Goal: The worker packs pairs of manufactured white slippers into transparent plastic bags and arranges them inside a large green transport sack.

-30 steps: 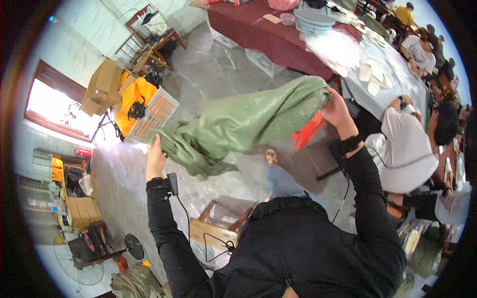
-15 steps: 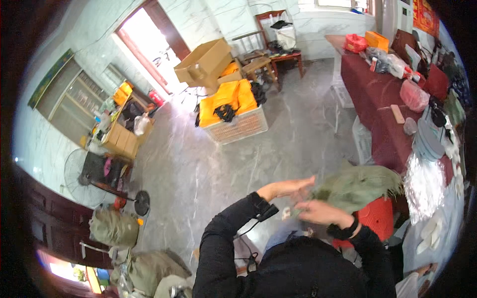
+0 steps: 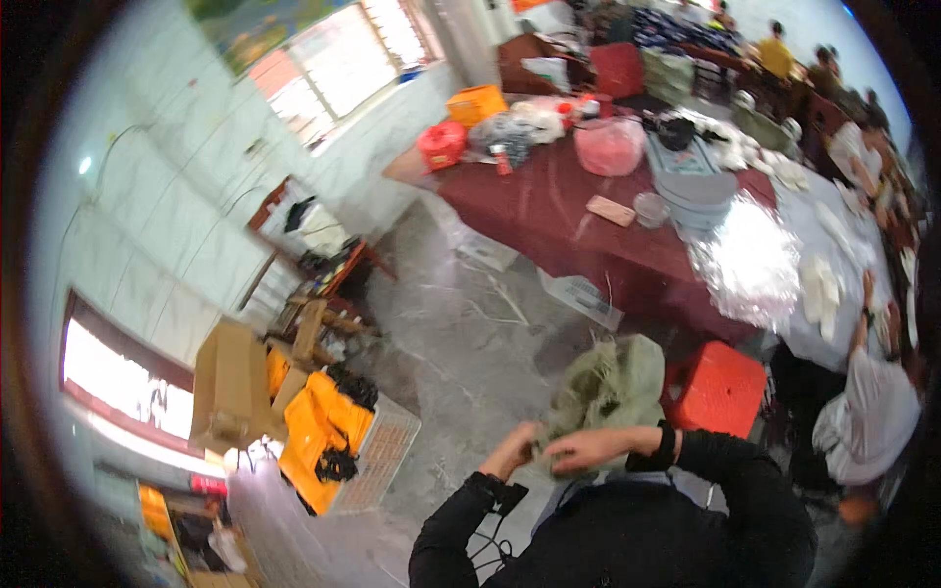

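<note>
A green woven sack (image 3: 613, 387) hangs bunched in front of my chest, above the grey stone floor. My left hand (image 3: 515, 451) grips its lower left edge with the fingers closed on the cloth. My right hand (image 3: 588, 449) crosses over beside the left one and pinches the same bunched edge. Both black sleeves come up from the lower edge of the view. A black band sits on my right wrist (image 3: 667, 446).
A red plastic stool (image 3: 723, 389) stands just right of the sack. A long dark red table (image 3: 549, 211) holds bags, bowls and a foil sheet. A person in grey (image 3: 872, 412) sits at the right. Orange cloth lies on a white crate (image 3: 377, 456) at the left, by cardboard boxes (image 3: 230, 382).
The view has swung round toward the table. The sack, held out wide a second ago, is now gathered close, and my two hands have come together on its edge.
</note>
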A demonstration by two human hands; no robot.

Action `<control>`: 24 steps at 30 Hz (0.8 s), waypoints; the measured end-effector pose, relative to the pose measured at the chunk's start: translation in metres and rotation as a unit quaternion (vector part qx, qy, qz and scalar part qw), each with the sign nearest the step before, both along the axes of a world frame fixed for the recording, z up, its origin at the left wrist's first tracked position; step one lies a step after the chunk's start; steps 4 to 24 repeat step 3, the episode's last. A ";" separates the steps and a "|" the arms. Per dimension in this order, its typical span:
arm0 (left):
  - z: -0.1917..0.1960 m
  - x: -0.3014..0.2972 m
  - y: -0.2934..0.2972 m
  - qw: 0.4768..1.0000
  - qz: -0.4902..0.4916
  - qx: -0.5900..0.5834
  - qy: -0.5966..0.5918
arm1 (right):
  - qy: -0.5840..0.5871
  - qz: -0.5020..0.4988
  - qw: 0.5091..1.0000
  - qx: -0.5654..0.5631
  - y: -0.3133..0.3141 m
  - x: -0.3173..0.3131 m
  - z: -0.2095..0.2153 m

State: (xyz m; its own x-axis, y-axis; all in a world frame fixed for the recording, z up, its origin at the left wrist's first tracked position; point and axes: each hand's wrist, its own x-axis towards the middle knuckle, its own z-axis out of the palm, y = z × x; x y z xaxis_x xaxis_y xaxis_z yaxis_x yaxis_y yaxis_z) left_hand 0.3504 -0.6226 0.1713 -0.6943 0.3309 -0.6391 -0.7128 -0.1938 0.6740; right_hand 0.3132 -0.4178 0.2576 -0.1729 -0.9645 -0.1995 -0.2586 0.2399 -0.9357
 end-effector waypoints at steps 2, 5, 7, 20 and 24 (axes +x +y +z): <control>-0.022 -0.047 -0.009 0.983 0.162 0.073 0.045 | 0.050 -0.207 0.976 0.032 0.012 -0.016 0.000; -0.041 -0.078 -0.023 0.942 0.247 0.226 -0.007 | 0.039 -0.302 0.950 0.074 0.019 -0.027 0.021; -0.041 -0.078 -0.023 0.942 0.247 0.226 -0.007 | 0.039 -0.302 0.950 0.074 0.019 -0.027 0.021; -0.041 -0.078 -0.023 0.942 0.247 0.226 -0.007 | 0.039 -0.302 0.950 0.074 0.019 -0.027 0.021; -0.041 -0.078 -0.023 0.942 0.247 0.226 -0.007 | 0.039 -0.302 0.950 0.074 0.019 -0.027 0.021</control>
